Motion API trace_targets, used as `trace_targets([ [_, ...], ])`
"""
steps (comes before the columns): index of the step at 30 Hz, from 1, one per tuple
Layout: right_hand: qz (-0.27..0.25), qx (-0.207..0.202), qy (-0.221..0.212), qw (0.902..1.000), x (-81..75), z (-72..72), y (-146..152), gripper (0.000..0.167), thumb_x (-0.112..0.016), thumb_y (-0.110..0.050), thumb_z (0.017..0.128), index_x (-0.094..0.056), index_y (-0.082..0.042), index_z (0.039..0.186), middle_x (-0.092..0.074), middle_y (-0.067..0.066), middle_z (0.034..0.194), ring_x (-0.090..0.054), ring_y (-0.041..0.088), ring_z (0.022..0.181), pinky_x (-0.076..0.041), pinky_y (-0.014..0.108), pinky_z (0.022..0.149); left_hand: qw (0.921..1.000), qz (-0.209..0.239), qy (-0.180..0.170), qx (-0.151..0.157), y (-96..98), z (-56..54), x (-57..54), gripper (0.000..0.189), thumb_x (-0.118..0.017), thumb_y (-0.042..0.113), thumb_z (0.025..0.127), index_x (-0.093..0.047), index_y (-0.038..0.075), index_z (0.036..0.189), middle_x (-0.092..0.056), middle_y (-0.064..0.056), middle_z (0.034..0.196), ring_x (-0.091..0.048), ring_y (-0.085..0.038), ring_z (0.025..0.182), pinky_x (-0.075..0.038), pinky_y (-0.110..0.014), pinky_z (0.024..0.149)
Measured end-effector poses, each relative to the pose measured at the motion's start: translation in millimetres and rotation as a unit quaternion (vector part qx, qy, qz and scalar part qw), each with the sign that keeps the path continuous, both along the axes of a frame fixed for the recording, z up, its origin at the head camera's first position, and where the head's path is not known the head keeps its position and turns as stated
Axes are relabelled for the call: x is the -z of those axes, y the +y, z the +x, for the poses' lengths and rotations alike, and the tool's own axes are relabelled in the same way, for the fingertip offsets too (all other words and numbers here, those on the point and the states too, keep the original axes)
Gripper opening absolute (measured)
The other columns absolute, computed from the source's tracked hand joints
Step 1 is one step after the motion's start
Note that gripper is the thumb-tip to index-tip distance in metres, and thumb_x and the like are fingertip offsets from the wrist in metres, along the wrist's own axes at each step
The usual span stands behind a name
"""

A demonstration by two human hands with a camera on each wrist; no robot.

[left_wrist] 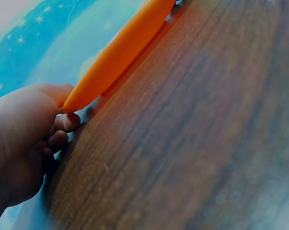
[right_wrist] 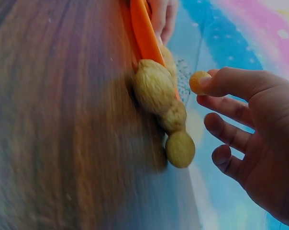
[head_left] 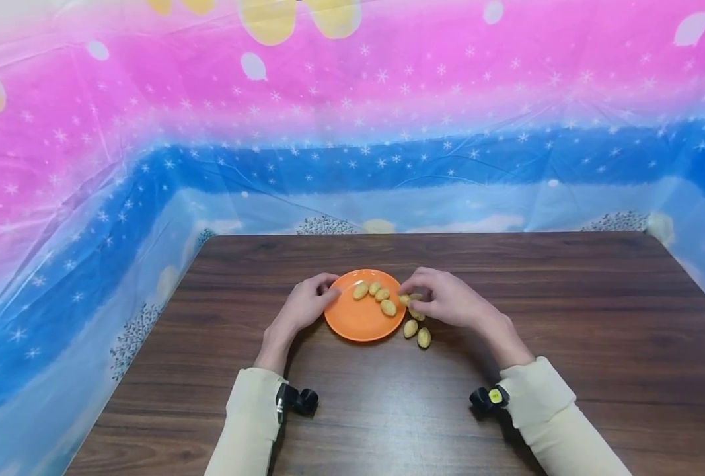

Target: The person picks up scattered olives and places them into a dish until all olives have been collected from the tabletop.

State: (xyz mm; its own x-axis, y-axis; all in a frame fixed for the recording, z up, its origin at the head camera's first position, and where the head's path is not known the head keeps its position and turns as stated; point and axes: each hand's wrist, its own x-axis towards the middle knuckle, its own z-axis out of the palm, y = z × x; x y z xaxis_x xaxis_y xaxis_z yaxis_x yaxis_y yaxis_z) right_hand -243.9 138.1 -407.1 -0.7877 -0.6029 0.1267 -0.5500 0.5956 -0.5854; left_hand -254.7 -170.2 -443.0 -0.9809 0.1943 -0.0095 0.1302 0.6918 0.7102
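Note:
An orange plate [head_left: 361,324] lies on the table, and several yellow-brown oval nuts [head_left: 388,308], wrinkled like walnuts, sit on its far and right part. At its left rim my left hand [head_left: 307,304] pinches the edge, thumb on top and fingertips beneath, as the left wrist view shows. My right hand [head_left: 450,299] is by the plate's right rim. Between thumb and index finger it pinches one small nut [right_wrist: 199,82], while the other fingers are spread apart. Below that hand, several more nuts [head_left: 424,338] rest on the table beside the plate, some partly hidden by the fingers.
A dark wood-grain table [head_left: 596,370] carries everything. Behind it and along its left side hangs a pink and blue patterned cloth [head_left: 388,132]. Each sleeve cuff has a small black camera [head_left: 297,400] strapped to it.

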Motion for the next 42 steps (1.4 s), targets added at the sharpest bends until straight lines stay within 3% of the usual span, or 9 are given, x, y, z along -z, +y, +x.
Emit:
trace_targets([
  [15, 0.022, -0.032, 0.011, 0.9992, 1.3, 10.2, -22.0, 0.025, -0.066, -0.021, 0.095, -0.071, -0.023, 0.12, -0.059, -0.009, 0.105, -0.054, 0.007, 0.076, -0.047, 0.027, 0.072, 0.9999, -0.008, 0.007, 0.007, -0.5, -4.1, 2.8, 0.039, -0.055, 0.039, 0.102, -0.061, 0.017, 0.133, -0.056, -0.004, 0.088, -0.051, -0.018, 0.076, -0.039, -0.031, 0.069],
  [26, 0.035, -0.055, -0.007, 0.9979, 3.4, 13.1, -34.3, 0.027, -0.064, -0.023, 0.097, -0.07, -0.024, 0.123, -0.06, -0.01, 0.125, -0.057, 0.006, 0.079, -0.049, 0.029, 0.077, 1.0, -0.006, -0.003, 0.005, -1.3, -3.1, 2.2, 0.038, -0.055, 0.038, 0.102, -0.06, 0.019, 0.134, -0.056, -0.004, 0.09, -0.051, -0.019, 0.077, -0.039, -0.031, 0.069],
  [42, 0.065, -0.096, 0.053, 0.9919, 7.8, 11.5, -44.0, 0.021, -0.068, -0.017, 0.093, -0.074, -0.023, 0.113, -0.062, -0.009, 0.113, -0.055, 0.011, 0.101, -0.048, 0.033, 0.091, 0.9999, -0.007, 0.001, 0.007, -1.0, -2.8, -0.4, 0.038, -0.056, 0.037, 0.101, -0.061, 0.017, 0.133, -0.056, -0.004, 0.089, -0.05, -0.019, 0.075, -0.038, -0.03, 0.069],
])
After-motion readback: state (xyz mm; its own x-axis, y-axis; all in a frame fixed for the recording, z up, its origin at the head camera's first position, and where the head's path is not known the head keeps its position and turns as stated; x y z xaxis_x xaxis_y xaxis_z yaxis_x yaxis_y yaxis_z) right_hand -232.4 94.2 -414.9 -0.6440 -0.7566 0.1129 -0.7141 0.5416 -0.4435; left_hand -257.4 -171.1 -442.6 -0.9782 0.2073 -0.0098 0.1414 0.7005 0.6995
